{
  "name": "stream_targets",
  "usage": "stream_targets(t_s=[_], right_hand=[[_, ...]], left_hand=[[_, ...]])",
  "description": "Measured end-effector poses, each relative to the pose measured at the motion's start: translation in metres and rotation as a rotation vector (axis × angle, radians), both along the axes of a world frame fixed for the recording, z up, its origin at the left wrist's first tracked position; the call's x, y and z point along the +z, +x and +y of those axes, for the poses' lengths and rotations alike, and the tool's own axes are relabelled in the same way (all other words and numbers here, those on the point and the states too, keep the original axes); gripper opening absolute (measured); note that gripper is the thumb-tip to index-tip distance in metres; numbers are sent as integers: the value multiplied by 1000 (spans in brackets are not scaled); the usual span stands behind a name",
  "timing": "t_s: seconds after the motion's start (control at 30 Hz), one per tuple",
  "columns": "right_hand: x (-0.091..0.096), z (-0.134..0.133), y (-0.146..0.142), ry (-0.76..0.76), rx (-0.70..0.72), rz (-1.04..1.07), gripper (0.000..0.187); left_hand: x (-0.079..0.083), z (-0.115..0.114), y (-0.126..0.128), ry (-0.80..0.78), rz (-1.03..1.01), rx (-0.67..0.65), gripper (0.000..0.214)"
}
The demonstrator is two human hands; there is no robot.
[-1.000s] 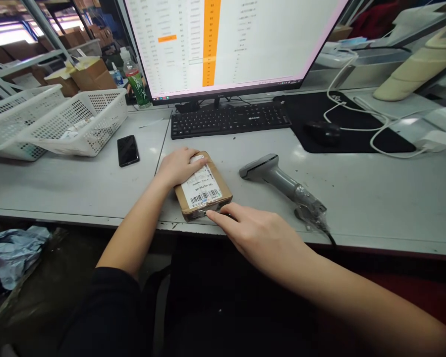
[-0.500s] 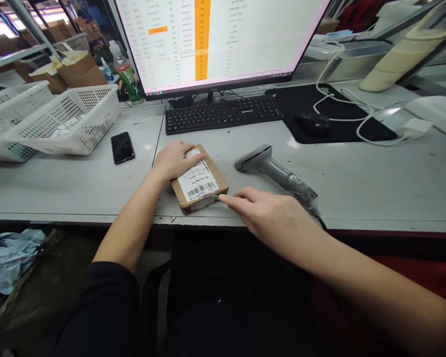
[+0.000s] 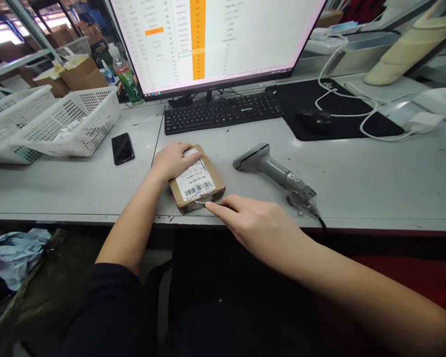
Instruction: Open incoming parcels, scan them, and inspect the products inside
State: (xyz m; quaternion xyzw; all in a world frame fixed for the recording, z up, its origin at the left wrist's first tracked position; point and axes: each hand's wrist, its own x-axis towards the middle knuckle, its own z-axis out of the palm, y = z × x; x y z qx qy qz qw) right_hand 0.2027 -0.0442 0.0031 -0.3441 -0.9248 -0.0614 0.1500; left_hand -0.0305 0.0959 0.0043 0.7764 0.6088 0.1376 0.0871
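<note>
- Cardboard box (image 3: 196, 184) sat at the tabletop's (image 3: 357, 178) front edge — left hand (image 3: 173, 159) lay flat on it, fingers open.
- Right hand's (image 3: 256, 225) fingers pinched a thin tool (image 3: 199, 203), perhaps a blade, at its near seam — slitting, likely; called for steady pinning.

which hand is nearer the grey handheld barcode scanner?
Right. The right hand sits just in front of the grey handheld barcode scanner, fingertips at the brown cardboard box; the left hand rests on that box, farther left.
</note>
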Motion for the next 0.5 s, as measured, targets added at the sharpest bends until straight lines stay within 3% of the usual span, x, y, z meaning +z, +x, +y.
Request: stream_targets(t_s=[0.3,0.4,0.5], right_hand=[[9,3,-16,-24,-54,-81,43],[7,10,-8,-22,-55,-82,44],[3,18,11,58,-152,-48,41]], left_hand=[[-2,0,-1,2,-13,3,51],[-3,1,-1,4,-39,11,52],[-3,0,-1,20,-49,10,53]])
